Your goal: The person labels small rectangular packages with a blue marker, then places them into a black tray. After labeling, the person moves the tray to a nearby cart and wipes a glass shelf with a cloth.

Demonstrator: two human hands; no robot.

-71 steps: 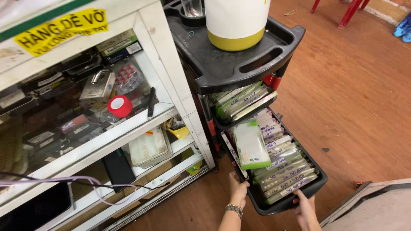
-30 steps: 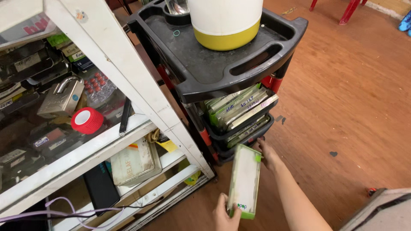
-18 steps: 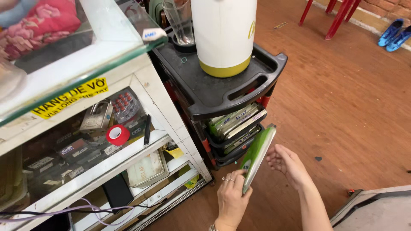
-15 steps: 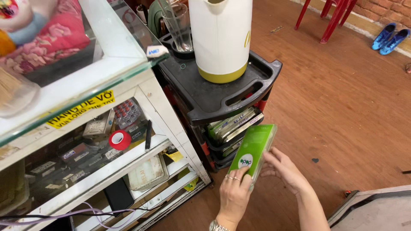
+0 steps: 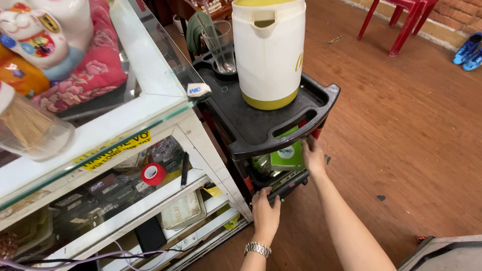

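Note:
A black plastic drawer cart stands beside a glass display cabinet. My right hand holds a flat green packet just under the cart's top tray, above the open drawer full of similar packets. My left hand grips the front edge of that drawer; a metal watch is on its wrist. A white and yellow thermos jug and a clear glass stand on the cart's top.
The glass cabinet on the left holds a red tape roll, small boxes and cables. A cat figurine and a pink cushion lie on its top. A red chair and blue shoes stand far right on the wooden floor.
The green packet went from being held up in both hands in front of the cart to the drawer under the top tray. My left hand dropped to the drawer's front edge.

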